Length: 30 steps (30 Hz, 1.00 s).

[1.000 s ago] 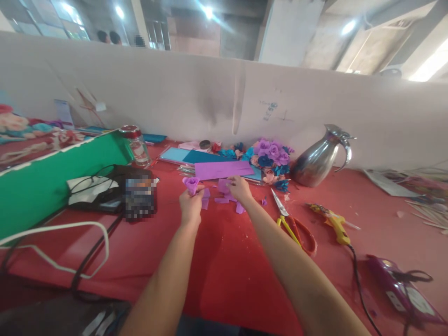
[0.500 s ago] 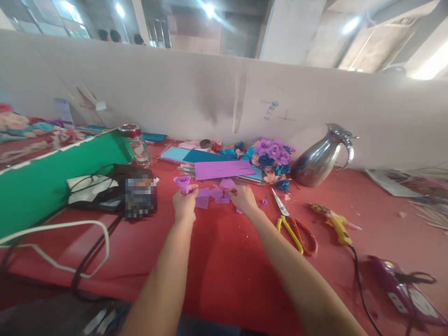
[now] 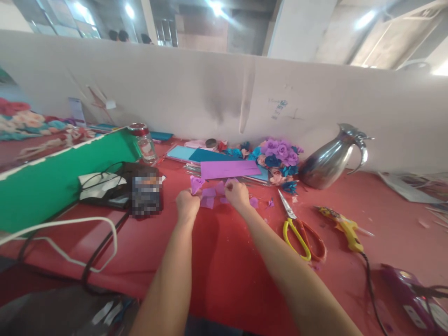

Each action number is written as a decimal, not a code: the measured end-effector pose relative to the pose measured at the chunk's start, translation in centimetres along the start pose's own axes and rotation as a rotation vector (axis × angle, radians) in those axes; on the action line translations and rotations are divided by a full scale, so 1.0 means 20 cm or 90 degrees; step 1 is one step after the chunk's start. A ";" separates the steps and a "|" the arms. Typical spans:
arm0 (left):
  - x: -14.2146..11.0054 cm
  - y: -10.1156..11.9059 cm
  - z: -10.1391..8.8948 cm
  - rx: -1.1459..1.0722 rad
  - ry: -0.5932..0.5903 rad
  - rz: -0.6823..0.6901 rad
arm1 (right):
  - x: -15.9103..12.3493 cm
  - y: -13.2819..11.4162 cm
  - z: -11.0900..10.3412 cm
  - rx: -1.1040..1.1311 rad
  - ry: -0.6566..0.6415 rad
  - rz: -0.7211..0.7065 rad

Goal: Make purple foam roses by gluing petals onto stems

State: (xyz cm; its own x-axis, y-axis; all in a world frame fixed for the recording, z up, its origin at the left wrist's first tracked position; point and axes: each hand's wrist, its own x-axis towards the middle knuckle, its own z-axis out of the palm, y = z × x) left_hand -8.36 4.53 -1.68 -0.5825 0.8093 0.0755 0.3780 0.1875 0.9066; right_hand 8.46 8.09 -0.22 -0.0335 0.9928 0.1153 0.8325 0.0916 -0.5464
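Just nearer than the purple sheet (image 3: pixel 227 169), the left hand (image 3: pixel 188 204) grips a flower (image 3: pixel 197 184); the right hand (image 3: pixel 238 194) is at petals (image 3: pixel 209 192), its hold unclear. Right of the sheet are scissors (image 3: pixel 287 205), glue gun (image 3: pixel 348 231) and jug (image 3: pixel 324 161).

The bare left hand (image 3: pixel 189 204) is covering the base of the purple paper flower (image 3: pixel 197 185). The bare right hand (image 3: pixel 238 194) is hiding parts of the small flat purple paper pieces (image 3: pixel 209 192); its fingertip grip is showing too small to verify. Coarse pixel blocks are obscuring the dark rectangular object (image 3: pixel 147 196). Blue handwriting (image 3: pixel 279 108) is showing too faintly to read. The picture's right edge is cutting off the maroon plastic device (image 3: pixel 408 293); the bottom edge is cropping both bare forearms (image 3: pixel 170 280).
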 end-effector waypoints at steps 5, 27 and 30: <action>-0.02 0.05 -0.02 0.199 -0.071 0.062 | 0.02 -0.04 0.02 0.069 -0.009 -0.034; -0.05 0.06 0.00 0.422 -0.094 0.168 | 0.12 0.16 -0.09 -0.038 0.060 0.083; -0.07 0.07 -0.01 0.439 -0.112 0.157 | 0.11 0.17 -0.07 -0.010 0.067 0.093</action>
State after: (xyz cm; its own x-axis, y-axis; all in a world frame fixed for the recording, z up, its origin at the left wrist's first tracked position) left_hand -7.14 3.62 -0.37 -0.3211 0.9390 0.1235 0.8814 0.2486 0.4018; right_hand 11.97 10.42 -0.73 0.1452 0.9818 0.1222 0.8325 -0.0545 -0.5514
